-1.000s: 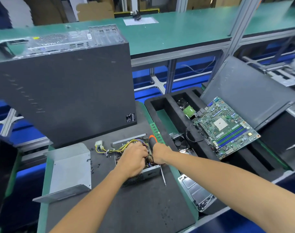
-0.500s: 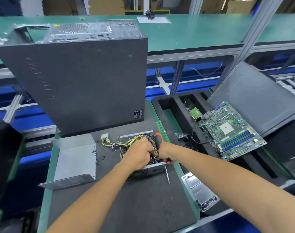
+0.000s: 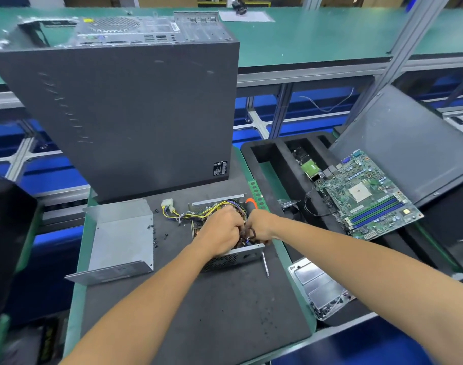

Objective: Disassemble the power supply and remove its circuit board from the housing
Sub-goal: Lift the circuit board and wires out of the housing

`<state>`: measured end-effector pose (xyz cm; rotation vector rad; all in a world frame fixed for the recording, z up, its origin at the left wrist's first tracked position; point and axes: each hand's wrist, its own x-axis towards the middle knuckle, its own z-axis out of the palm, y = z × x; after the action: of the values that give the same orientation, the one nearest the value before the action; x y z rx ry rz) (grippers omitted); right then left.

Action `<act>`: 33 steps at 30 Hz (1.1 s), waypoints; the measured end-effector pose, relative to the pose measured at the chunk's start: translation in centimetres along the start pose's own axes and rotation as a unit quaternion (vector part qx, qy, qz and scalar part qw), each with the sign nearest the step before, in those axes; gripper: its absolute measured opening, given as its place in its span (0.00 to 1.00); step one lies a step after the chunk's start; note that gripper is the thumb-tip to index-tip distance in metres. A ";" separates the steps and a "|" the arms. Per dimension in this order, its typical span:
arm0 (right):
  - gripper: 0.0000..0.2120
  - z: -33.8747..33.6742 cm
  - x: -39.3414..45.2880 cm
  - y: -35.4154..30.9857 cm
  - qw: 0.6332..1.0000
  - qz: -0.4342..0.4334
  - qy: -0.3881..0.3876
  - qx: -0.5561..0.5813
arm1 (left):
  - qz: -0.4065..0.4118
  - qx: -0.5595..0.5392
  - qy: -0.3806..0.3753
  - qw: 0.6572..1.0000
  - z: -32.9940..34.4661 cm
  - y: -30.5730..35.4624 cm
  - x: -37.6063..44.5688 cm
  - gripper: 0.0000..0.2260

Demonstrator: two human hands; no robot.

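Two bare arms reach up from the bottom of the frame to the middle. The left hand is curled down inside the open power supply housing, gripping the wires and parts in there. The right hand is just beside it, fingers curled around an orange-handled screwdriver whose thin metal tip shows below the housing. The circuit board is mostly hidden under the hands. The housing sits on a dark mat on the desk. A bunch of yellow wires runs left from it to a white plug. Small black screws lie near the silver metal cover at the left. Farther right, a green motherboard rests on a black foam tray. Behind all, a big dark computer case stands in the upper left.
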<state>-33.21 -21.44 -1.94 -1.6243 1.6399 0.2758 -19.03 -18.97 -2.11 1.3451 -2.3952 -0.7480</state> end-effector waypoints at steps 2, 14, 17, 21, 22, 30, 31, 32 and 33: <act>0.09 -0.4 -0.3 0.5 0.998 -0.031 -0.032 0.043 | -0.005 -0.011 0.002 1.000 0.0 -0.2 0.0 0.12; 0.13 -1.8 0.0 1.9 0.974 -0.042 -0.157 0.160 | -0.042 -0.074 0.112 0.990 -0.2 -0.3 -0.1 0.13; 0.14 -1.3 0.6 1.9 0.982 -0.032 -0.112 0.148 | -0.058 -0.046 0.152 0.986 -0.2 -0.4 -0.2 0.13; 0.09 -1.5 0.8 2.1 0.984 -0.019 -0.108 0.139 | -0.098 0.022 0.150 0.984 -0.1 -0.5 0.0 0.12; 0.08 -1.4 0.9 2.1 0.985 -0.014 -0.110 0.131 | -0.098 0.042 0.145 0.984 -0.1 -0.6 0.0 0.11; 0.08 -1.4 1.8 1.6 0.991 -0.027 -0.104 0.079 | -0.092 0.067 0.125 0.986 0.6 -1.0 0.0 0.09; 0.09 -1.4 1.9 1.9 0.988 -0.026 -0.113 0.098 | -0.086 0.053 0.117 0.988 0.5 -0.9 0.1 0.09; 0.09 -1.3 2.1 2.1 0.985 -0.023 -0.123 0.117 | -0.079 0.022 0.115 0.990 0.4 -0.9 0.1 0.09; 0.09 -1.2 2.2 2.4 0.983 -0.018 -0.129 0.133 | -0.071 -0.022 0.118 0.990 0.2 -0.8 0.0 0.10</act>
<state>-35.50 -23.46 -3.45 -1.3534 1.3858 0.2269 -18.58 -19.21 -2.74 1.5061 -2.1069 -0.6341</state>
